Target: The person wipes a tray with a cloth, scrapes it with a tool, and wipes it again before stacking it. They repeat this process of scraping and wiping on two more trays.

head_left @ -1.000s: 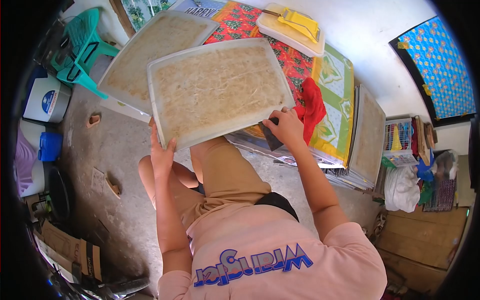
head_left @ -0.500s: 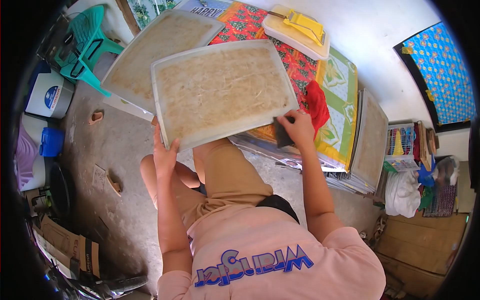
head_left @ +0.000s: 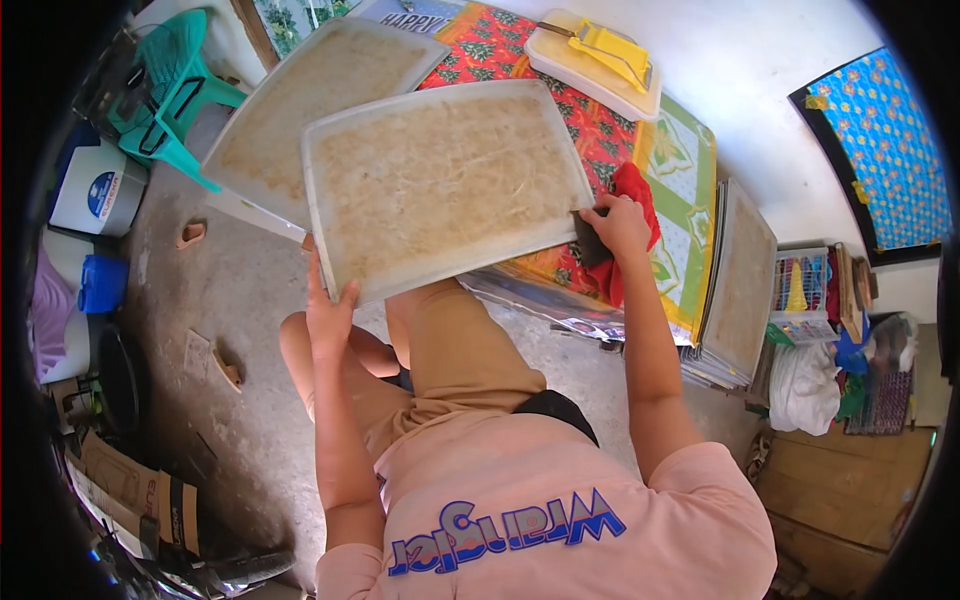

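With my left hand (head_left: 331, 312) I grip the near left corner of the pale, brown-stained tray (head_left: 450, 180), which stretches ahead and to the right of my hold. My right hand (head_left: 622, 228) pinches a dark flat piece (head_left: 588, 240) at the tray's near right corner, partly covering the red cloth (head_left: 634, 184).

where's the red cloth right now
In the head view, the red cloth lies on the patterned tablecloth, just right of the held tray, partly hidden behind the right hand.
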Tool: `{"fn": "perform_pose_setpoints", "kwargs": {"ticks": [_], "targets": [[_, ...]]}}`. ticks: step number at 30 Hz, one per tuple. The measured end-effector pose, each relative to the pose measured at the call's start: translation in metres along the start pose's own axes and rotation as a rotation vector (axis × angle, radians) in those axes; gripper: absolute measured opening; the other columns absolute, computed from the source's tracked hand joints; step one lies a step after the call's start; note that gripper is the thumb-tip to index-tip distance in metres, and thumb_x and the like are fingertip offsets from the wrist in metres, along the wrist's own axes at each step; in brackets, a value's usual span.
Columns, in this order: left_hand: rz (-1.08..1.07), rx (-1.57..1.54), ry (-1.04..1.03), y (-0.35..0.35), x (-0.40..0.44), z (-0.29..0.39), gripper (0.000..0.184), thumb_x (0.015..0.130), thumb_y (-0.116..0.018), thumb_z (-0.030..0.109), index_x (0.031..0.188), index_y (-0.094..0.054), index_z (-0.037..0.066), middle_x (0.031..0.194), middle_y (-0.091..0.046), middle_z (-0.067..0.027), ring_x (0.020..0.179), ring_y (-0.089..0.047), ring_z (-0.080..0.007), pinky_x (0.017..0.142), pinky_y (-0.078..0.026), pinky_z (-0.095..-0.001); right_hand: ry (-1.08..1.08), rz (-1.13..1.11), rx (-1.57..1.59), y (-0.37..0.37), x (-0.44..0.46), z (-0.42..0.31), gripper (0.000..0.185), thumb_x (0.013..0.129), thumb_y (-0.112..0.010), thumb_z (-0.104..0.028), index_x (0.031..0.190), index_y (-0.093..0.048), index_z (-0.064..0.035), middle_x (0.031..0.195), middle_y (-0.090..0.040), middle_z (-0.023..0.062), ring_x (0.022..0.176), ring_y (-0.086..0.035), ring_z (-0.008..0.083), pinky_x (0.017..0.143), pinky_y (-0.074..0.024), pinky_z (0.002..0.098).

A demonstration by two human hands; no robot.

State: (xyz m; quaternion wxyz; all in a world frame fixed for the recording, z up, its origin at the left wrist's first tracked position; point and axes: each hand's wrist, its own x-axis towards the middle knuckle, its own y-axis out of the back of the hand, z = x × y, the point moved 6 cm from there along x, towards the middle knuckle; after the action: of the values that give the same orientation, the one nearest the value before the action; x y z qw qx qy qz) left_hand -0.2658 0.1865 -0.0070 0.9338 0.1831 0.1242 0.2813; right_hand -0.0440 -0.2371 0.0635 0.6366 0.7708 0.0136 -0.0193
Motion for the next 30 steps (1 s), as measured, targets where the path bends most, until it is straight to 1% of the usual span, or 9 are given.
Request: {"fn": "perform_pose_setpoints", "kwargs": {"ticks": [1, 3, 6, 13, 16, 19, 22, 28, 30], "targets": [[-0.015, -0.016, 0.028, -0.001, 0.001, -0.003, 0.079, 0.083, -0.068, 0.008, 0.151, -0.027, 0.011, 0.137, -0.053, -0.0204, 0.123, -0.055, -0.0336, 0.101, -0.045, -0.0395, 0.028, 0.01, -0.014, 0.001, 0.001, -0.002, 0.034, 0.077, -0.074, -0.045, 0.093, -0.074, -0.0156, 0.107, -0.064, 0.009, 0.11, -0.056, 0.0291, 0.086, -0.0509, 0.0446], [-0.028, -0.045, 0.048, -0.002, 0.0, -0.003, 0.078, 0.084, -0.068, 0.008, 0.151, -0.028, 0.01, 0.139, -0.052, -0.0204, 0.124, -0.054, -0.0334, 0.101, -0.044, -0.0392, 0.079, 0.027, -0.041, 0.001, -0.001, -0.008, 0.033, 0.076, -0.074, -0.045, 0.093, -0.074, -0.0155, 0.106, -0.063, 0.0088, 0.11, -0.056, 0.0289, 0.086, -0.0509, 0.0444], [-0.017, -0.012, 0.031, 0.0, 0.0, 0.003, 0.078, 0.084, -0.068, 0.007, 0.15, -0.028, 0.008, 0.14, -0.05, -0.0205, 0.125, -0.053, -0.0334, 0.102, -0.043, -0.0388, 0.033, 0.028, -0.033, 0.0, 0.001, -0.002, 0.033, 0.077, -0.073, -0.044, 0.092, -0.074, -0.0154, 0.106, -0.063, 0.0079, 0.109, -0.056, 0.0285, 0.085, -0.051, 0.0438], [-0.003, -0.011, -0.01, 0.0, 0.0, 0.003, 0.077, 0.085, -0.067, 0.007, 0.15, -0.028, 0.008, 0.141, -0.049, -0.0204, 0.127, -0.052, -0.0332, 0.104, -0.042, -0.0385, 0.053, 0.03, -0.057, 0.003, 0.0, -0.006, 0.032, 0.078, -0.072, -0.044, 0.092, -0.074, -0.0158, 0.105, -0.064, 0.0063, 0.108, -0.056, 0.0279, 0.084, -0.0515, 0.0432], [0.017, 0.003, -0.036, 0.0, -0.002, 0.006, 0.076, 0.085, -0.065, -0.002, 0.15, -0.028, 0.005, 0.134, -0.054, -0.0186, 0.118, -0.056, -0.0254, 0.099, -0.045, -0.0338, 0.07, 0.027, -0.069, 0.003, -0.003, -0.008, 0.032, 0.077, -0.072, -0.044, 0.092, -0.074, -0.0158, 0.104, -0.064, 0.0061, 0.107, -0.056, 0.0277, 0.084, -0.0516, 0.0434], [0.024, 0.023, -0.043, 0.0, -0.001, 0.006, 0.075, 0.085, -0.065, -0.001, 0.15, -0.028, 0.005, 0.134, -0.054, -0.0188, 0.117, -0.057, -0.0252, 0.099, -0.046, -0.0336, 0.074, 0.033, -0.081, 0.004, -0.001, -0.007, 0.032, 0.078, -0.072, -0.044, 0.092, -0.074, -0.0158, 0.104, -0.064, 0.0061, 0.107, -0.057, 0.0277, 0.083, -0.0518, 0.0434], [-0.016, -0.013, 0.038, -0.001, -0.002, 0.004, 0.078, 0.085, -0.067, 0.007, 0.151, -0.027, 0.009, 0.138, -0.053, -0.0214, 0.125, -0.054, -0.0332, 0.103, -0.043, -0.0382, 0.09, 0.03, -0.079, 0.004, -0.003, -0.005, 0.031, 0.078, -0.072, -0.044, 0.092, -0.074, -0.016, 0.103, -0.064, 0.0063, 0.107, -0.057, 0.0276, 0.083, -0.0517, 0.0435], [-0.005, -0.016, 0.0, -0.001, 0.0, -0.001, 0.078, 0.085, -0.067, 0.007, 0.151, -0.026, 0.009, 0.137, -0.053, -0.0217, 0.124, -0.055, -0.0329, 0.102, -0.043, -0.0379, 0.08, 0.019, -0.071, 0.004, -0.002, -0.005, 0.032, 0.077, -0.072, -0.045, 0.092, -0.074, -0.0163, 0.104, -0.064, 0.0062, 0.108, -0.056, 0.0272, 0.083, -0.0515, 0.0433], [0.016, -0.008, -0.025, -0.001, 0.0, 0.0, 0.076, 0.085, -0.066, 0.001, 0.151, -0.027, 0.005, 0.133, -0.055, -0.0201, 0.117, -0.057, -0.0269, 0.097, -0.047, -0.0347, 0.055, 0.065, -0.076, 0.004, 0.0, -0.001, 0.032, 0.077, -0.072, -0.045, 0.092, -0.074, -0.0163, 0.105, -0.063, 0.0062, 0.108, -0.056, 0.0275, 0.083, -0.0515, 0.043]]}}
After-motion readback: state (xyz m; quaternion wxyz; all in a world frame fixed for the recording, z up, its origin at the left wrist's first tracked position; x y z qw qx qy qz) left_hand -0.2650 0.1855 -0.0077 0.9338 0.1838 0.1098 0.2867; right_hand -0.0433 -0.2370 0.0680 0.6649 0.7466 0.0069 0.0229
